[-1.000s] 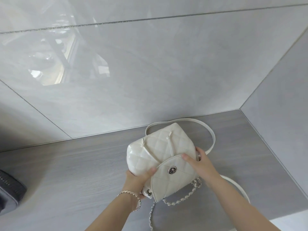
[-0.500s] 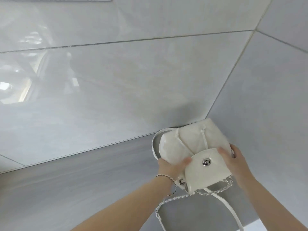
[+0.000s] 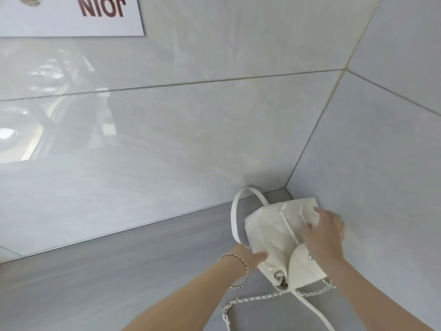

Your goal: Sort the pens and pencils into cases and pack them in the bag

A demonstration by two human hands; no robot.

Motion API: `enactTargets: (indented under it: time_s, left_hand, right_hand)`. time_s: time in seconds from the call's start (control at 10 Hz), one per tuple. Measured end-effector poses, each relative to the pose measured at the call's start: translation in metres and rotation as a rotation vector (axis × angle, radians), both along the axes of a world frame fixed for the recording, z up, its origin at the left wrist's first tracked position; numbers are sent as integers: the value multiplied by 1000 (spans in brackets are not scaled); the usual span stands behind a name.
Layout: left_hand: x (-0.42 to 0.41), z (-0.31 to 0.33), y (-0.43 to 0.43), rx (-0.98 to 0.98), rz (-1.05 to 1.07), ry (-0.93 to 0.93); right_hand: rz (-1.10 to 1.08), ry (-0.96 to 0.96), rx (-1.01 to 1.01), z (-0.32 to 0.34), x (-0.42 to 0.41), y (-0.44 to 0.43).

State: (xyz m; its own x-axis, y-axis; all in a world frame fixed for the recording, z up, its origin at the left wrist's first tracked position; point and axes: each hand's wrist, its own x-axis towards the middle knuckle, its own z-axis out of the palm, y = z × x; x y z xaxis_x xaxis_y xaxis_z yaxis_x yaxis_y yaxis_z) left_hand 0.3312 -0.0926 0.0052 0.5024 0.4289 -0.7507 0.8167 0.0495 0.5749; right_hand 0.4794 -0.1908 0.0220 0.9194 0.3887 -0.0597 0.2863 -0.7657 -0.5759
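A small white quilted bag (image 3: 269, 235) with a flap, drawstring and silver chain strap lies on the grey wood-grain table (image 3: 119, 271), pushed into the corner where two tiled walls meet. My left hand (image 3: 253, 255) grips its lower left side. Across the bag's top right, my right hand (image 3: 322, 232) presses flat, near the side wall. The flap with its silver clasp is partly under my right wrist. No pens, pencils or cases are in sight.
Glossy grey tiled walls (image 3: 191, 139) rise behind and to the right of the bag. A white sign (image 3: 71, 15) with red letters hangs on the back wall at the upper left. A white strap (image 3: 235, 211) loops up from the bag.
The bag has been slid further right and back into the wall corner. My right hand moved from the flap's edge up onto the bag's top. The dark case at the left went out of view.
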Motion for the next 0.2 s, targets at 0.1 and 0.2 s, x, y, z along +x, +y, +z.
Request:
enactTargets:
  time_s: [0.1, 0.2]
  left_hand:
    - [-25, -2, 17, 118, -171, 100]
    - [-52, 6, 39, 219, -144, 107]
  right_hand:
    - [215, -102, 157, 15, -31, 19]
    - [467, 135, 78, 33, -60, 40]
